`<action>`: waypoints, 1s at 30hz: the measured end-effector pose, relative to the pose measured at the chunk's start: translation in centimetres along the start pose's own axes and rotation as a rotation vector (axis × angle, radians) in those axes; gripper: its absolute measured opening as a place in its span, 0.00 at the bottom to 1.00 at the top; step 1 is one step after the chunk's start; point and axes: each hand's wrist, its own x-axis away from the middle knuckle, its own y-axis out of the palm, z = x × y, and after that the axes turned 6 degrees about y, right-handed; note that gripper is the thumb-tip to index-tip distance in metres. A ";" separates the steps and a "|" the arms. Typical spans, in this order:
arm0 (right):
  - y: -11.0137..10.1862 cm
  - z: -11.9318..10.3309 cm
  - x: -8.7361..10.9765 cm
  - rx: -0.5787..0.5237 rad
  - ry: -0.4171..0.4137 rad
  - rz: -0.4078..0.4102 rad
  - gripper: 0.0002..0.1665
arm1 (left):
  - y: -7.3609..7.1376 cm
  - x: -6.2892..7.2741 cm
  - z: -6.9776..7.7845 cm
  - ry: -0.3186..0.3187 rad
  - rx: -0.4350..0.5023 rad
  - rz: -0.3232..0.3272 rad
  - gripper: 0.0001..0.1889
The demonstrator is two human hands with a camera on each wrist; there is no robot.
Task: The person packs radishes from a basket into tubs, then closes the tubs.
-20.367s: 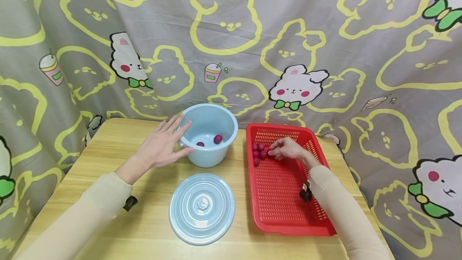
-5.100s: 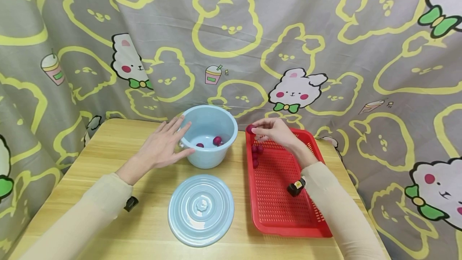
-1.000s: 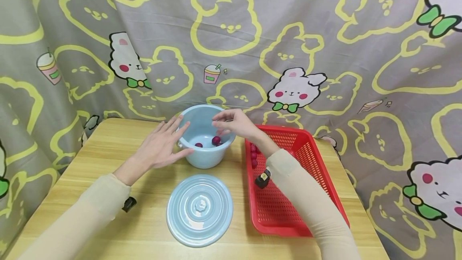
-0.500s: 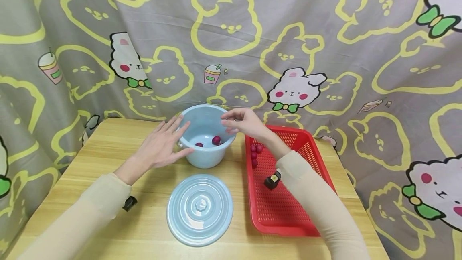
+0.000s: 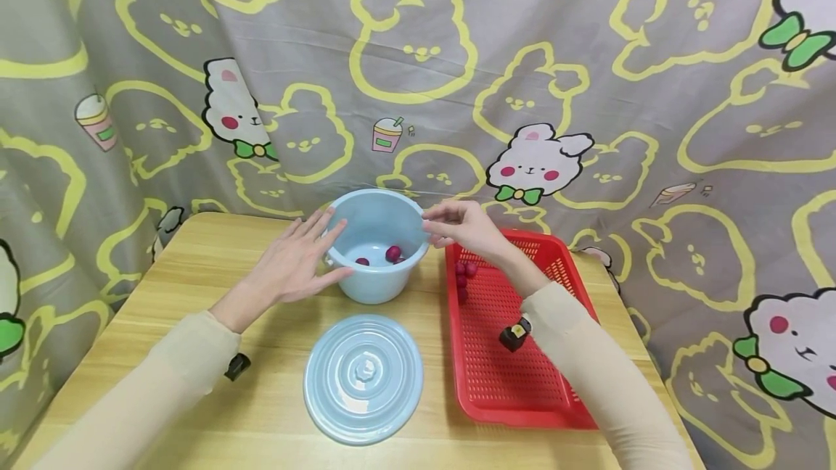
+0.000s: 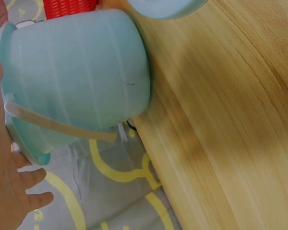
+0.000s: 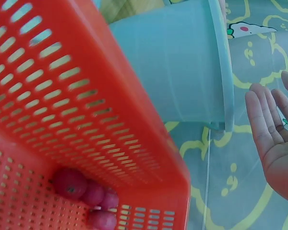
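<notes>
A light-blue bucket (image 5: 382,283) stands at the table's back, with a few small round dark-red fruits (image 5: 393,253) visible on its floor. My left hand (image 5: 290,260) rests at the bucket's left rim, fingers straight and spread. In the left wrist view the bucket's pale handle (image 6: 57,125) hangs down its side. Just off the right rim hovers my right hand (image 5: 472,229); in the right wrist view its fingers (image 7: 261,120) are loosely extended and hold nothing. To the right, a red perforated basket (image 5: 506,405) has several more of the fruits (image 7: 71,183) grouped by its left wall.
A round light-blue lid (image 5: 363,412) with a knob lies in front of the bucket, left of the basket. Behind the wooden table (image 5: 215,252) hangs a grey patterned curtain (image 5: 418,93), close to the bucket and basket.
Over the last second my right hand has drawn back rightward from above the bucket. About 5 seconds ago it held a fruit over the basket's edge. My left hand has stayed put.
</notes>
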 end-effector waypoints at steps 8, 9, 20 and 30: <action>-1.5 0.7 1.2 0.055 -0.001 0.031 0.20 | 0.0 -0.1 0.0 0.002 -0.002 -0.001 0.50; -1.7 0.8 1.3 0.062 -0.002 0.036 0.20 | 0.0 -0.1 0.0 0.003 -0.003 -0.001 0.50; -3.6 3.0 2.5 0.070 0.060 0.078 0.23 | 0.0 0.0 0.1 0.004 -0.005 0.010 0.50; -5.3 5.4 3.1 0.087 0.095 0.124 0.23 | 0.0 0.0 0.1 0.001 0.001 -0.002 0.50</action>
